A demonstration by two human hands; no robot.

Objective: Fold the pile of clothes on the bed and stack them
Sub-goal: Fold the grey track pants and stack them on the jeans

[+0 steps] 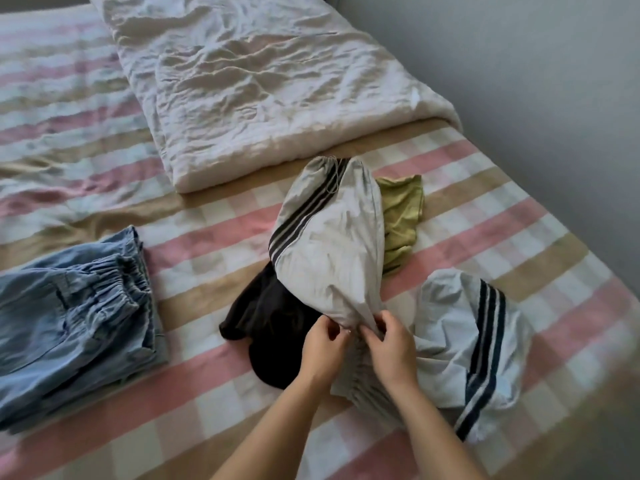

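On the bed (214, 216), the pants (329, 244) are lying just ahead of you, one leg running away toward the duvet (263, 81); your left hand (320, 348) and right hand (391, 344) are both pinching the bunched middle, side by side.

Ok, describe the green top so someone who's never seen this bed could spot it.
Start at the white duvet. Just below its near edge lie grey striped trousers; the green top peeks out from their wall side. It is the only green piece; its neighbours are grey or black.
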